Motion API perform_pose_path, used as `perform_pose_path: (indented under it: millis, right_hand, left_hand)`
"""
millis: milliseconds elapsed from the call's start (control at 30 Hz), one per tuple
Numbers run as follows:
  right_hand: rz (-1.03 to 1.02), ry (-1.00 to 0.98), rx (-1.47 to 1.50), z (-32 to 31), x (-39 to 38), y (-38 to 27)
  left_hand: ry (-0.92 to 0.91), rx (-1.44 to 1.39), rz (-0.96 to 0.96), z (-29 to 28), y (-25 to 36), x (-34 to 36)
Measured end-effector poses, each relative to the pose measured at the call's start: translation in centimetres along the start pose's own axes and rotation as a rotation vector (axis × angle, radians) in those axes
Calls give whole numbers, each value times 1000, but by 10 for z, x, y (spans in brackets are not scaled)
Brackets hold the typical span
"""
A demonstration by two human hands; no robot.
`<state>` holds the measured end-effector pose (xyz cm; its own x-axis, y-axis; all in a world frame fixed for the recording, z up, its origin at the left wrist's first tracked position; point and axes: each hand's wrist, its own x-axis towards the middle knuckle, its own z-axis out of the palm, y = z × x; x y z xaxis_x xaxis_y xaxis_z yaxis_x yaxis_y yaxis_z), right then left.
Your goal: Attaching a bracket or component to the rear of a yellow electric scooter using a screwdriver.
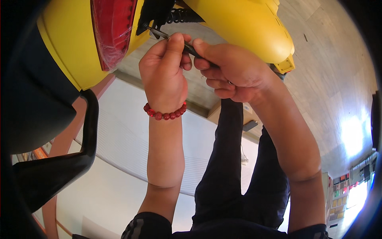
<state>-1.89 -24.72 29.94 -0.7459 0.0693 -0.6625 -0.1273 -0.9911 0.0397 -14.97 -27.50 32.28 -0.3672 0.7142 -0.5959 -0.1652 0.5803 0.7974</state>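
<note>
A thin screwdriver (pixel 191 49) with a dark handle and a metal shaft points up and left. Its tip meets a black part (pixel 156 15) under the yellow scooter body (pixel 65 38). My left hand (pixel 166 71), wearing a red bead bracelet (pixel 165 116), pinches the screwdriver around its shaft and the front of the handle. Wrapped round the rear of the handle are the fingers of my right hand (pixel 234 71). Whatever the tip touches is too small to make out. Left of it is a red tail light (pixel 113 30) covered in clear film.
A yellow fender (pixel 246 26) and a black coil spring (pixel 181 16) lie close above my hands. At left, a black grab rail (pixel 90 127) curves out below the dark seat (pixel 39 107). A cardboard box (pixel 215 113) stands on the floor beyond my legs.
</note>
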Motion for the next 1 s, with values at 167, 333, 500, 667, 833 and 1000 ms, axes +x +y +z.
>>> perform_pose_path:
  millis: [167, 333, 500, 667, 833, 1000]
  right_hand:
    - [-19, -26, 28, -3, 4, 0]
    - [-165, -33, -63, -9, 12, 13]
    - [-204, -4, -258, -35, -8, 36]
    - [-40, 21, -419, -86, -38, 104]
    - [2, 235, -544, -199, -69, 156]
    - [4, 907, -513, -353, -70, 147]
  left_hand:
    - [-100, 26, 5, -8, -1, 4]
    - [-160, -3, -38, -6, -3, 1]
    - [-133, 106, -170, 10, -19, -22]
    - [-213, 162, -344, 8, -65, -77]
    - [-200, 236, -480, -2, -105, -124]
    - [-270, 265, -725, -15, -126, -147]
